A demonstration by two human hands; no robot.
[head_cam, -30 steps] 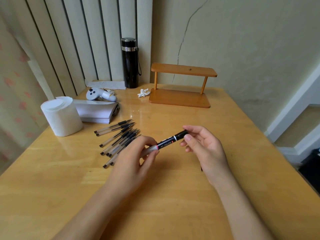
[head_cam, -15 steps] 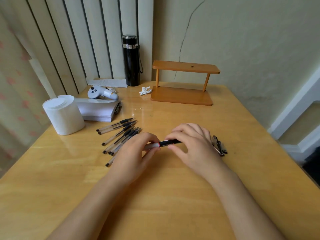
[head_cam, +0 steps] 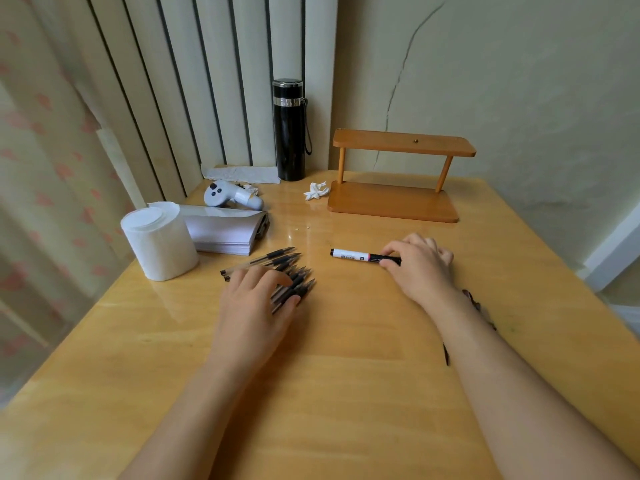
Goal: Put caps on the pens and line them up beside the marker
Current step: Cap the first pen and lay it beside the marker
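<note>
a second ago held in the air between both hands, the marker (head_cam: 363,256) now lies flat on the table (head_cam: 346,393), roughly crosswise, white end to the left and black cap end to the right; right hand (head_cam: 420,268) closed lightly round that black end, fingertips pinching it, seemingly setting it down or nudging it straight; left hand (head_cam: 256,306) gone from the marker and now spread over the heap of pens (head_cam: 277,268), fingers fairly wide and resting on them, nothing lifted as far as can be told.

reads as the marker capped and placed as the reference for the row; capping of the pens not yet begun, by the look of it.

pens: slim clear barrels with dark grips, fanned loosely and overlapping, tips pointing up and right, well left of the marker; bare points visible on several, so uncapped. small dark pieces near the right forearm (head_cam: 474,299), partly hidden behind the arm, likely the caps, though too small and covered to be sure.
</note>
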